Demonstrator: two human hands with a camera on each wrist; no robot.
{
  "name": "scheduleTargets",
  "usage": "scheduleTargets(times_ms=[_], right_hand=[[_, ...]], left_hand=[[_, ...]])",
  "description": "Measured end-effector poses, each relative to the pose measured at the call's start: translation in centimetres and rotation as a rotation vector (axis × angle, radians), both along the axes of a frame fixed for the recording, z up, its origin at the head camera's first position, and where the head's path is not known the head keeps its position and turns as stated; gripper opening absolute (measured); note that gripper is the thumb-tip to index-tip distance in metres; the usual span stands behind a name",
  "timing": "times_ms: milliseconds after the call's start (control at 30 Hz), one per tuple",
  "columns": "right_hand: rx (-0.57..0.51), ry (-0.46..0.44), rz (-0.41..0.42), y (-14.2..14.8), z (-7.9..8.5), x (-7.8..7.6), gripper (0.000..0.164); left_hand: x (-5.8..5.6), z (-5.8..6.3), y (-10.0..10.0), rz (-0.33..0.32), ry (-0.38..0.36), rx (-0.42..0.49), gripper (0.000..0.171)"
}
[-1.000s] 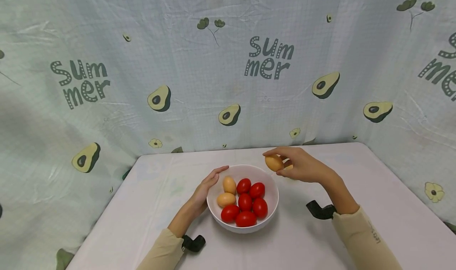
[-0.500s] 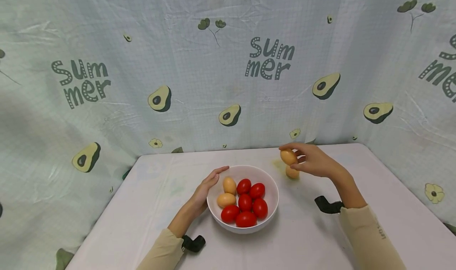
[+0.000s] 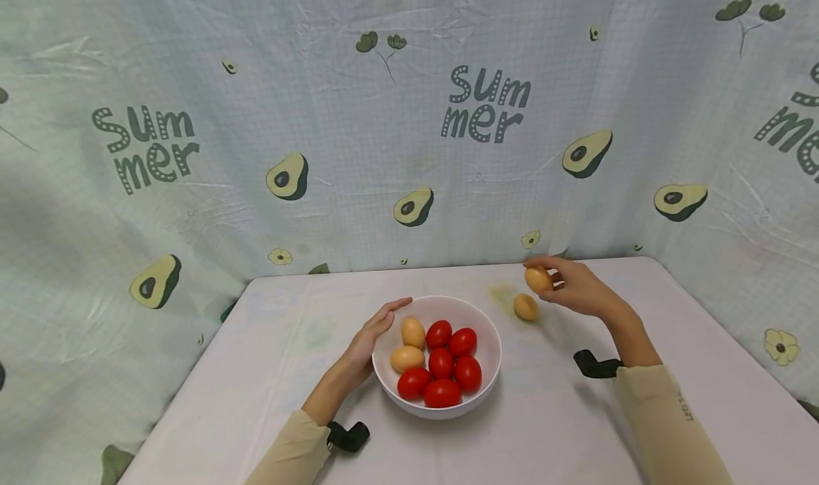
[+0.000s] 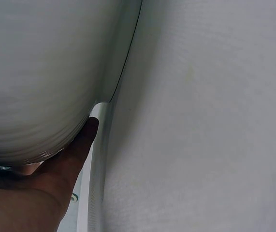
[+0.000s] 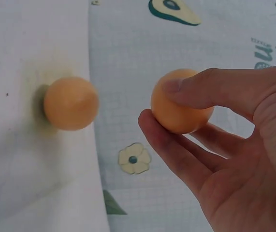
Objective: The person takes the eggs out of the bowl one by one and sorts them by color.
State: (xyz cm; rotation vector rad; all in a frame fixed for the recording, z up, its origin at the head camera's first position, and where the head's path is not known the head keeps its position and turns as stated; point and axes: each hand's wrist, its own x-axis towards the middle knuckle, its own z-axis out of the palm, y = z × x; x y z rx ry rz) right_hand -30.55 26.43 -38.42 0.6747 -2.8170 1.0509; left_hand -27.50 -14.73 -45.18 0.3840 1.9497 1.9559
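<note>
In the head view my right hand [image 3: 579, 286] pinches a brown egg [image 3: 538, 280] between thumb and fingertips, above the table's far right part. Close up in the right wrist view, the thumb [image 5: 196, 92] lies across this egg. A second brown egg [image 3: 526, 307] rests on the table just left of and nearer than the held one. My left hand [image 3: 367, 339] lies along the left outside of a white bowl [image 3: 489, 343], its visible fingers fairly straight against the wall. Inside the bowl are two brown eggs [image 3: 407, 359] and several red eggs or tomato-like ovals [image 3: 441, 393].
A white-covered table [image 3: 307, 328] carries everything. Behind it hangs a pale cloth [image 3: 345, 115] printed with avocados and lettering. A yellowish stain [image 3: 502, 296] marks the table beside the loose egg. Black camera mounts [image 3: 598, 364] sit at both wrists.
My right hand has moved right and slightly away with the egg, uncovering the second egg on the table. The left hand and the bowl have stayed in place.
</note>
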Motion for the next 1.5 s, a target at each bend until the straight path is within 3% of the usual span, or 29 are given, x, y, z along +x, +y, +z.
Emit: scheduleTargets(times_ms=[467, 733, 1500], right_hand=[[0.048, -0.073, -0.150, 1.8, -3.2, -1.5, 0.055], [0.104, -0.112, -0.157, 2.5, -4.9, -2.1, 0.052], [0.107, -0.184, -0.094, 1.9, -4.4, -1.5, 0.064]], left_hand=[[0.0, 0.1, 0.0, -0.004, 0.008, 0.001, 0.050], [0.1, 0.0, 0.0, 0.000, 0.000, 0.000, 0.049], [0.1, 0.0, -0.1, 0.007, -0.007, -0.008, 0.049]])
